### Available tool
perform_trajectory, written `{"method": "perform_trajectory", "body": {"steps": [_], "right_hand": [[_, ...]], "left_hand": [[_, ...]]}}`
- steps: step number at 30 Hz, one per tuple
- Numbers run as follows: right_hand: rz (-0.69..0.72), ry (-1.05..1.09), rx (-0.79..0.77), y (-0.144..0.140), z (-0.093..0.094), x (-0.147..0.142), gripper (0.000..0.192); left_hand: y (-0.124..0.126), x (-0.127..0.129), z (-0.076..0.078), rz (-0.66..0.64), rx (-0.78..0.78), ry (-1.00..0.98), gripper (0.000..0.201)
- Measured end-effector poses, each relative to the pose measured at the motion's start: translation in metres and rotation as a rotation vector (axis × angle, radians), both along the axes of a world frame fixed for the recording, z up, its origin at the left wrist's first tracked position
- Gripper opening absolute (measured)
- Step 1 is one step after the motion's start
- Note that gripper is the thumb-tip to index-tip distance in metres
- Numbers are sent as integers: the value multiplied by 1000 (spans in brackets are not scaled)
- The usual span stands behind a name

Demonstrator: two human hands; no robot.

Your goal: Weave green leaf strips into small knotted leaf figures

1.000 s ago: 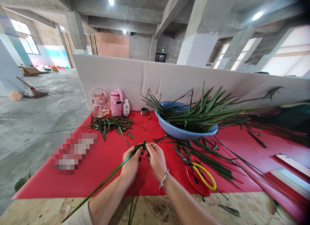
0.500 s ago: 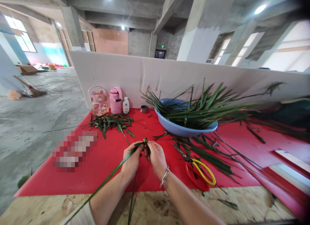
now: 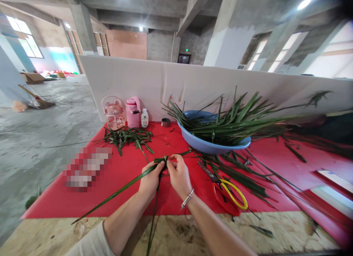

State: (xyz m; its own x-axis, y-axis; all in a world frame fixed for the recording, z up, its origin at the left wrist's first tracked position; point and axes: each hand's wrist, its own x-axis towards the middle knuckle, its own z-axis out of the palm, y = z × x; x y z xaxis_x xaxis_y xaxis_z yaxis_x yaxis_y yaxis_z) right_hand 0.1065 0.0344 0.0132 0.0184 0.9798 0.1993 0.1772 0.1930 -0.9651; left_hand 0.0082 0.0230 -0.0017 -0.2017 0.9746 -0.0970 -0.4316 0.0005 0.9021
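Between my two hands, above the red table cover, is a folded green leaf strip point(image 3: 118, 191). My left hand point(image 3: 150, 179) is closed on it, thumb pressed over the folded part. One long end runs down to the left over my forearm side, and another strip hangs toward the table's front edge. My right hand point(image 3: 178, 175) pinches the fold from the other side with thumb and forefinger; a bracelet point(image 3: 187, 198) circles that wrist. Right of this hand lie scissors point(image 3: 223, 186) with one red and one yellow handle loop. The fold's small details are partly hidden by my fingers.
A blue basin point(image 3: 212, 147) full of long green leaves stands at the back. Cut leaf pieces point(image 3: 128, 137) lie heaped at back left, near a pink bottle point(image 3: 133, 114), a clear pink jug point(image 3: 114, 114) and a small white bottle point(image 3: 145, 118). Loose leaves point(image 3: 245, 178) lie beyond the scissors.
The long strip's left end has swung up and away from my left forearm. My right fingers have shifted at the fold, the forefinger now raised more. The view has moved slightly.
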Motion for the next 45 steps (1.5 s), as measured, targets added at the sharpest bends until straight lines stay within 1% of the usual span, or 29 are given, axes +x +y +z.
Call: {"method": "perform_trajectory", "body": {"steps": [3,6,8,10,12,14,18,20,22,24,26,28,31,34,37,41,45], "right_hand": [[62,16,12,1,0,1,23],[120,6,35,3,-2,4,27],[192,-7,29,4,-2,8,33],[299,-60,40,4,-1,12,38],[387,-133,93,4,1,14,42],[421,-208,150,4,2,14,45],[426,-333,140,2,-1,12,50],[433,-337,117,1,-4,11,52],[409,-318,91,1,-8,10,53],[324,-312,100,0,-9,9,49],[212,-320,147,0,-8,8,37],[144,-308,170,1,-6,6,26],[136,-209,108,1,-7,2,22],[172,-31,22,3,-9,-2,19],[206,107,-47,3,-9,-4,19],[200,181,-93,2,-5,-5,24],[191,226,-89,-1,-4,-8,17]], "left_hand": [[0,-1,0,6,14,22,27],[1,-2,1,29,-9,22,28],[2,-2,1,36,-21,-6,28],[2,-2,2,34,-15,-65,26],[2,-2,1,25,-5,-119,24],[3,-2,0,24,-8,-153,24],[4,-2,-3,40,-45,-169,25],[5,-3,-3,36,-62,-168,26],[6,-3,-3,21,-68,-173,27],[6,-4,-2,29,-52,-149,28],[5,-5,-2,56,-26,-76,27],[5,-6,-3,72,-8,-8,29],[5,-6,-4,61,-7,2,28],[5,-3,-4,65,-27,-64,27],[4,0,0,61,-10,-125,28],[4,2,7,65,-24,-211,29],[7,-2,13,115,-85,-310,34]]}}
